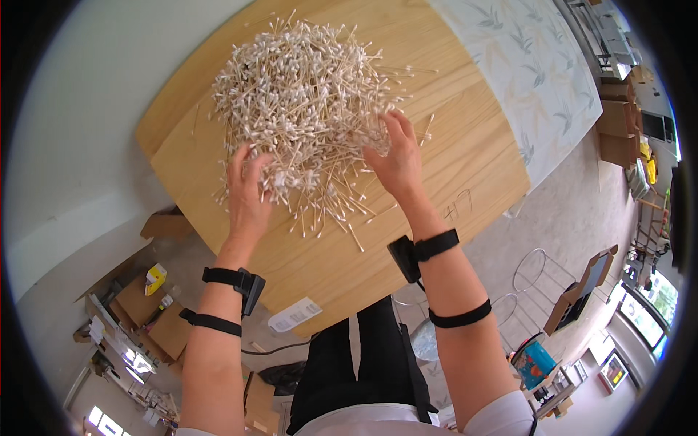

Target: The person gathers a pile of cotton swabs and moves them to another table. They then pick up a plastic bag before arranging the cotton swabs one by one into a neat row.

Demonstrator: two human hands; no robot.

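Here's the big heap of cotton swabs (298, 94), sprawled over the wooden table (465, 138)! The left hand (249, 203) curls loosely at its near-left edge, and whether it grips any swabs, I can't tell; the right hand (400, 163), thumb and fingers parted, cups the right edge, nothing clamped.

- The head view looks steeply down from the person's head, left camera of a side-by-side pair.
- It faces the table (458, 102) from close above, cotton swabs (291, 94) upper middle, forearms (216, 356) entering from below.
- Its fisheye sweep reaches floor (571, 196) and wall (80, 145), bending straight edges.
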